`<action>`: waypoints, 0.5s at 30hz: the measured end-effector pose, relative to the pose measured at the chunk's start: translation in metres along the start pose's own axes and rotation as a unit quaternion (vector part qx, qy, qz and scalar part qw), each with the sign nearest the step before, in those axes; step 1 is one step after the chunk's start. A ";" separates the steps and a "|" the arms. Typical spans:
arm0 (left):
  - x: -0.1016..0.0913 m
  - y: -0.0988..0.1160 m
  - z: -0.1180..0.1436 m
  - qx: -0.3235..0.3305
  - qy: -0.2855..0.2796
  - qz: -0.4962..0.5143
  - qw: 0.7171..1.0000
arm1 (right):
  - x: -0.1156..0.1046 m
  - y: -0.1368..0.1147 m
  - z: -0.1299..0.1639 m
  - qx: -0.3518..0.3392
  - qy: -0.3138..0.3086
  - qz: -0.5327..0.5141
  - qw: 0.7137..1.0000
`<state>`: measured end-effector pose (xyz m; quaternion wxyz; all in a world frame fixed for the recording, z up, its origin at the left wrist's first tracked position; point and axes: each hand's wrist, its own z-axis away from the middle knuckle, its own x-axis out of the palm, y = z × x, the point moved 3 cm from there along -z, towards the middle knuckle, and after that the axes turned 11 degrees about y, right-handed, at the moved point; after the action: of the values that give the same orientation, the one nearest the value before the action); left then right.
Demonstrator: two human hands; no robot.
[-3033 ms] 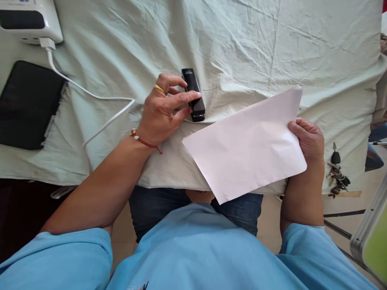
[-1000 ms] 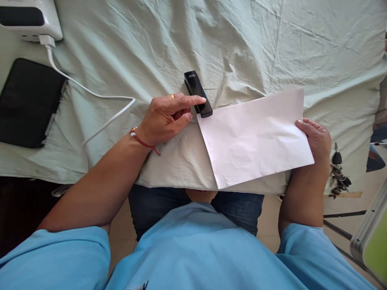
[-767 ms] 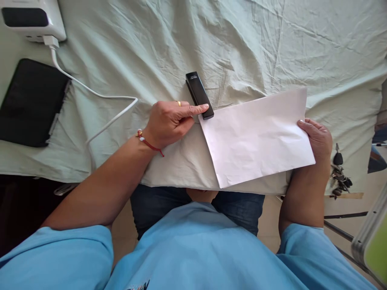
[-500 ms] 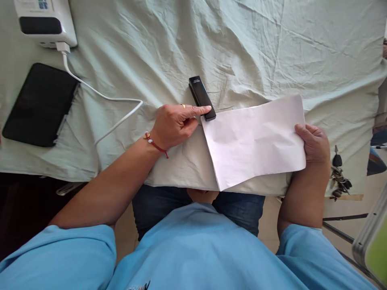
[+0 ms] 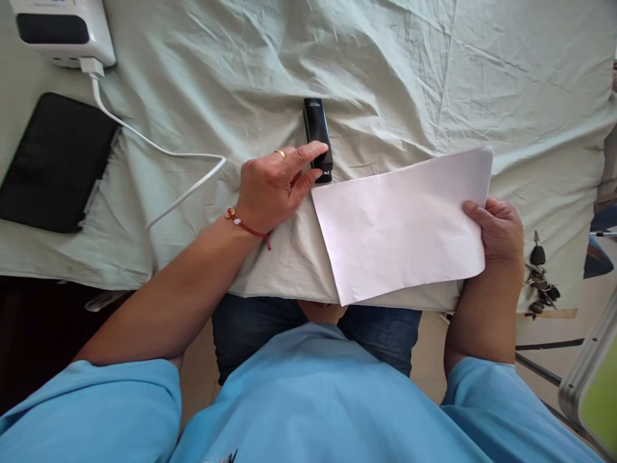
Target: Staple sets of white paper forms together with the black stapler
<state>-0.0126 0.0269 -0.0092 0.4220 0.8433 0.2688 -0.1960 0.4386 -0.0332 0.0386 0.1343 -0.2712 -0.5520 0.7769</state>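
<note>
A black stapler (image 5: pixel 317 128) lies on the cloth, its near end just beyond the top left corner of the white paper sheets (image 5: pixel 400 225). My left hand (image 5: pixel 272 183) is at the stapler's near end, index finger on its top and thumb against its front left side. The other fingers are curled under. My right hand (image 5: pixel 496 231) pinches the right edge of the paper, thumb on top and fingers underneath. The paper's lower left corner reaches the table's front edge. Stapler and paper are a little apart.
A pale green cloth (image 5: pixel 385 71) covers the table. On the left are a black tablet-like slab (image 5: pixel 55 164) and a white device (image 5: pixel 67 32) with a plugged-in white cable (image 5: pixel 168 153). A bunch of keys (image 5: pixel 540 280) lies near the front right edge.
The stapler has moved away from the paper and turned straighter; its near end no longer overlaps the corner. My left thumb has come up to it. The paper has shifted slightly left.
</note>
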 end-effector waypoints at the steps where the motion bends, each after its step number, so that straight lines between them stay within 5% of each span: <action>1: -0.002 -0.002 -0.001 -0.013 0.005 0.004 1.000 | 0.001 -0.001 0.000 -0.007 0.001 -0.005 1.000; 8: 0.001 -0.022 -0.003 -0.085 0.045 0.131 0.987 | 0.003 -0.001 0.004 -0.060 0.052 -0.081 0.994; 13: -0.003 -0.013 -0.008 -0.100 -0.001 0.286 0.953 | 0.009 0.004 0.000 -0.084 0.045 -0.122 0.988; 15: -0.005 -0.007 -0.010 -0.117 -0.061 0.297 0.946 | 0.012 0.008 -0.004 -0.099 0.038 -0.133 0.985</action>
<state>-0.0195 0.0369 -0.0051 0.5726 0.8159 0.0010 -0.0796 0.4315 -0.0265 0.0272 0.2300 -0.2365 -0.6519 0.6828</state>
